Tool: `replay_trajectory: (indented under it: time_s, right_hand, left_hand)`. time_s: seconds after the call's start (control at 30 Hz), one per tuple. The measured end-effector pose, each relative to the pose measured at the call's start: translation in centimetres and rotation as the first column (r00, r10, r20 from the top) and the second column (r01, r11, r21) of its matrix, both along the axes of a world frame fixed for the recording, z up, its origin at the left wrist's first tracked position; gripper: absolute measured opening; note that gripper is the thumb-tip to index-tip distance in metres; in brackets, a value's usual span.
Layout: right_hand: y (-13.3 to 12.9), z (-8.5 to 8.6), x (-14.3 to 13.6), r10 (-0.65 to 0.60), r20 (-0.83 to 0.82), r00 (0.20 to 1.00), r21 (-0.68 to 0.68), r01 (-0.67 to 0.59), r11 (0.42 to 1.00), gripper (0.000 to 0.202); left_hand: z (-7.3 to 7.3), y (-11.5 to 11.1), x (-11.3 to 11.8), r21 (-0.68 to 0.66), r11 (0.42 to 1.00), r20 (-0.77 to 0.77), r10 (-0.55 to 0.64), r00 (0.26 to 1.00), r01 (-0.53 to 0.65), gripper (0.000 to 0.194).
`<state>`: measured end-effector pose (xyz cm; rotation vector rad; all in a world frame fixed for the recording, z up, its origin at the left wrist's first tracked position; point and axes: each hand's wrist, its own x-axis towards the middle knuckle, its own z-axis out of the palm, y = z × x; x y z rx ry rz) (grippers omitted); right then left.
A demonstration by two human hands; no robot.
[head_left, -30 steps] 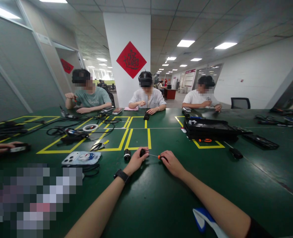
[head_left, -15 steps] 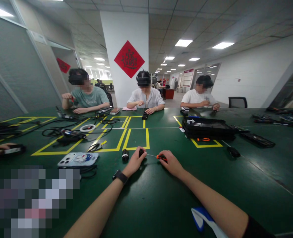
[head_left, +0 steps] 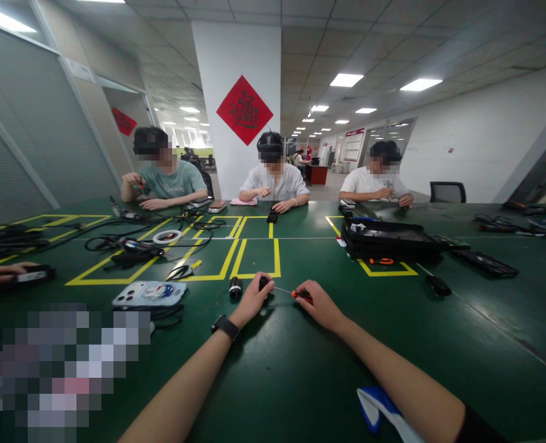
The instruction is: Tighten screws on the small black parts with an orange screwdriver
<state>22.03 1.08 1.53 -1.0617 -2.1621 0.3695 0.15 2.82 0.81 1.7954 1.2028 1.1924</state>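
My right hand (head_left: 317,301) is closed round the orange and black handle of a screwdriver (head_left: 295,294). Its thin metal shaft points left, toward my left hand (head_left: 254,295). That hand, with a dark watch on the wrist, is closed on a small black part (head_left: 264,282), mostly hidden by the fingers. The shaft's tip reaches this part; whether it sits in a screw I cannot tell. Just left of my left hand a black cylinder with a pale band (head_left: 236,288) stands on the green table (head_left: 273,381).
A phone in a pale blue case (head_left: 150,294) lies to the left, with cables beyond. Black trays (head_left: 390,237), an orange-handled tool (head_left: 381,261) and a black-handled screwdriver (head_left: 437,285) lie to the right. A blue and white object (head_left: 374,409) is near my right forearm. Several people sit around.
The view has shifted slightly, so the scene sits a little further right. Both hands keep their hold and place, with the screwdriver still between them.
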Motion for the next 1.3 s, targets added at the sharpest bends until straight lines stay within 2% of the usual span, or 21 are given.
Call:
replay_trajectory:
  time_s: [0.1,0.33,0.43,0.57,0.7,1.0,1.2,1.3]
  right_hand:
    - [-0.07,-0.04,-0.03,-0.012,0.011,1.0,-0.004,0.012,1.0,0.014]
    - [0.2,-0.16,-0.18,-0.143,0.103,0.984,0.045,0.139,0.989,0.013]
    - [0.33,-0.23,-0.13,-0.124,0.125,0.984,0.035,0.12,0.992,0.015]
    - [0.46,-0.39,-0.04,-0.109,0.081,0.991,0.043,0.105,0.994,0.007]
    - [0.48,-0.47,0.05,-0.114,0.038,0.993,0.048,0.112,0.993,0.013]
    - [0.48,-0.47,-0.21,-0.16,0.1,0.982,0.027,0.158,0.987,0.013]
    - [0.49,-0.51,-0.01,-0.103,0.07,0.992,0.014,0.103,0.995,0.009]
    - [0.5,-0.54,0.11,-0.095,0.034,0.995,0.015,0.095,0.995,0.011]
  left_hand:
    - [-0.02,0.03,0.0,0.009,1.0,-0.006,0.007,1.0,-0.007,0.024]
    - [0.02,0.02,0.15,0.043,0.999,-0.027,0.027,0.999,-0.025,0.022]
    - [0.04,0.05,0.15,0.052,0.998,-0.027,0.025,0.999,-0.024,0.021]
    - [0.13,0.11,0.04,0.024,1.0,-0.011,0.017,1.0,-0.017,0.02]
    - [0.23,0.04,0.03,0.043,0.999,-0.004,-0.009,1.0,0.009,0.018]
    - [0.07,-0.03,0.08,0.038,0.999,-0.006,0.038,0.999,-0.037,0.021]
    - [0.07,-0.04,0.02,0.001,1.0,0.012,0.026,1.0,-0.026,0.021]
    - [0.02,0.04,-0.01,0.024,1.0,-0.003,0.021,1.0,-0.02,0.022]
